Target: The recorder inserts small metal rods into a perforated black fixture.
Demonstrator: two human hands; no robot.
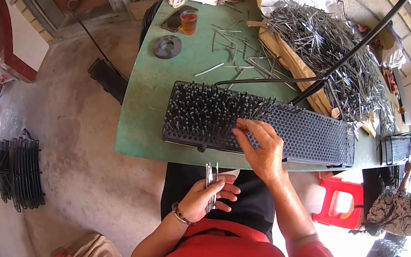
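In front of my waist, my left hand (198,198) is closed around a small bundle of thin metal rods (211,175), whose ends stick up past the thumb. My right hand (265,153) is over the front of a long black perforated rack (317,138), thumb and fingertips pinched together. Whatever lies between those fingertips is too small to make out. Many thin dark rods (203,109) stand upright in the rack's left part, some leaning. To the right of my hand its holes show bare.
The rack lies along the near edge of a green table (145,119). Behind it are loose rods (236,52) and a large rod heap (330,51) on brown paper. A cup of amber drink (188,22) and a grey ring (167,46) stand left. A dark pole (358,48) crosses above.
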